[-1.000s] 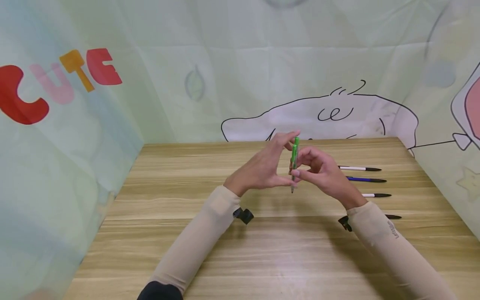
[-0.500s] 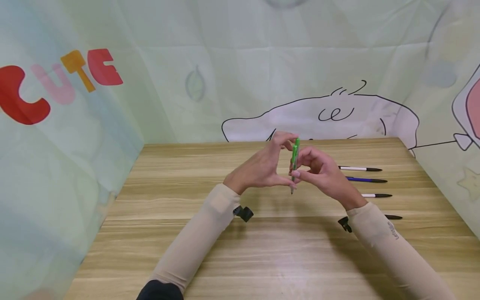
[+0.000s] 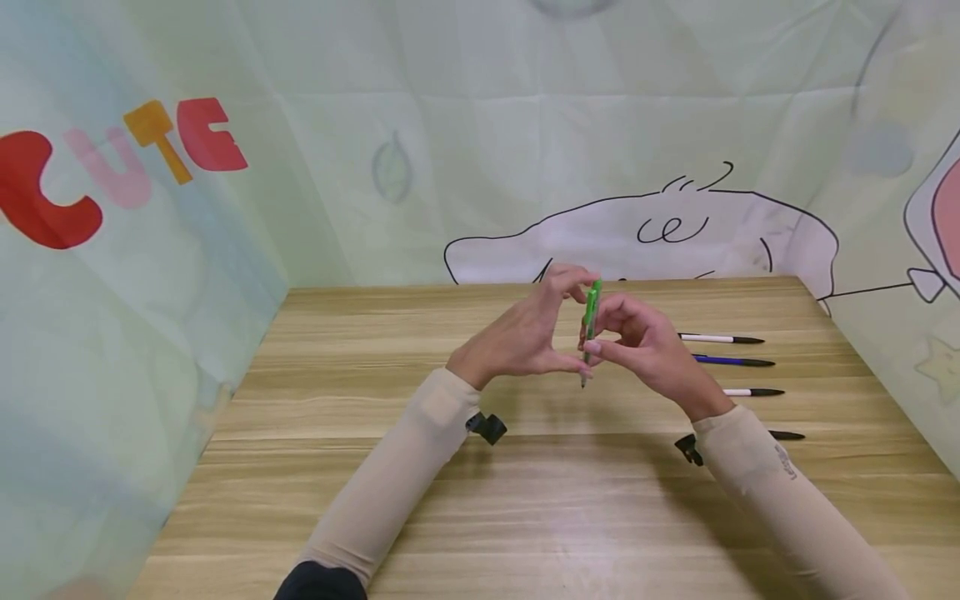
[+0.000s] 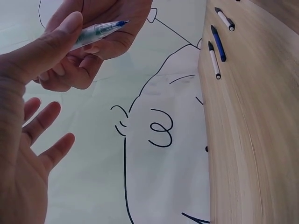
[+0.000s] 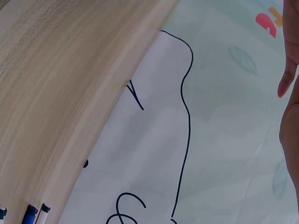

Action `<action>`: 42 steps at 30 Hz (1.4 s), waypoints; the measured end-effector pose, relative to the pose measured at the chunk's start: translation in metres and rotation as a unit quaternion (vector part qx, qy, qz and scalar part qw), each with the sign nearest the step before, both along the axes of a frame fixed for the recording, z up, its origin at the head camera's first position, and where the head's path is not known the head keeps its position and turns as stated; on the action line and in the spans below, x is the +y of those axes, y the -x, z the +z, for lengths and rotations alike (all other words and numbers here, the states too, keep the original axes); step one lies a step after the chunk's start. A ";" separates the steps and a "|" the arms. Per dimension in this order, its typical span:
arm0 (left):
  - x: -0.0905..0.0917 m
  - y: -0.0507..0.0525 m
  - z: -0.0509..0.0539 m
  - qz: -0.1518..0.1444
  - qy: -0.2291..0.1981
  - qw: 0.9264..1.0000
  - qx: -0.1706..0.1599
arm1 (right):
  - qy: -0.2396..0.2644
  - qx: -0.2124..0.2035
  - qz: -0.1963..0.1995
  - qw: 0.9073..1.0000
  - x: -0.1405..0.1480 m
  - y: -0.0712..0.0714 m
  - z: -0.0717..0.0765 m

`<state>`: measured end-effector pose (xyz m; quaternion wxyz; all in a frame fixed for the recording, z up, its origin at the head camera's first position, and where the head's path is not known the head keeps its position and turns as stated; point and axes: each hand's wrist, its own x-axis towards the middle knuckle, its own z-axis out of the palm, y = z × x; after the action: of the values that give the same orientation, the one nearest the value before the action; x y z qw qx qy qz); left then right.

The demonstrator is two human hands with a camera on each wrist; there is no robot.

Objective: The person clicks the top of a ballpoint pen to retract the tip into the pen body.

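In the head view, a pen with a green clip and top [image 3: 592, 308] stands nearly upright above the table, tip down. My right hand [image 3: 648, 350] pinches its barrel between thumb and fingers. My left hand [image 3: 517, 333] spans it from the other side, index fingertip by the green top, thumb by the lower end. The left wrist view shows the clear barrel and dark tip of the pen [image 4: 100, 33] beyond the left thumb [image 4: 42, 53], the other left fingers spread apart. Only part of a hand [image 5: 292, 116] shows at the right wrist view's edge.
On the wooden table [image 3: 337, 467], right of the hands, lie a white pen [image 3: 720, 338], a blue pen [image 3: 733, 361], another white pen [image 3: 753, 392] and a black pen end [image 3: 786, 435], partly hidden by the right arm. A printed cloth [image 3: 360, 167] walls the back and sides.
The pen has turned slightly, its green top leaning a little more to the right and its clip lining up with the top. Both hands stay almost still.
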<state>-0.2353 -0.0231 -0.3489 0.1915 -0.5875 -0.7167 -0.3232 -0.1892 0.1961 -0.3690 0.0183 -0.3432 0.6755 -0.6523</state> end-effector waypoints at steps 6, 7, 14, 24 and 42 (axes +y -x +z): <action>0.000 -0.001 -0.001 0.003 -0.006 1.000 0.000 | -0.003 -0.001 -0.006 1.000 -0.001 0.000 0.001; 0.000 -0.001 -0.001 0.004 -0.007 1.000 -0.001 | -0.002 -0.001 -0.006 1.000 -0.001 0.000 0.001; 0.000 -0.004 -0.001 0.014 -0.011 1.000 -0.015 | -0.004 0.007 -0.014 1.000 0.000 -0.001 0.002; 0.001 -0.009 -0.004 0.024 -0.017 0.999 -0.023 | 0.004 0.012 -0.018 1.000 0.001 -0.002 0.002; 0.002 -0.010 -0.007 0.004 -0.016 0.997 -0.075 | -0.001 0.013 -0.045 0.999 0.001 -0.001 0.001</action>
<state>-0.2253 -0.0210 -0.3556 0.1477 -0.5558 -0.7261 -0.3769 -0.1879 0.1969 -0.3683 -0.0192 -0.3206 0.6912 -0.6474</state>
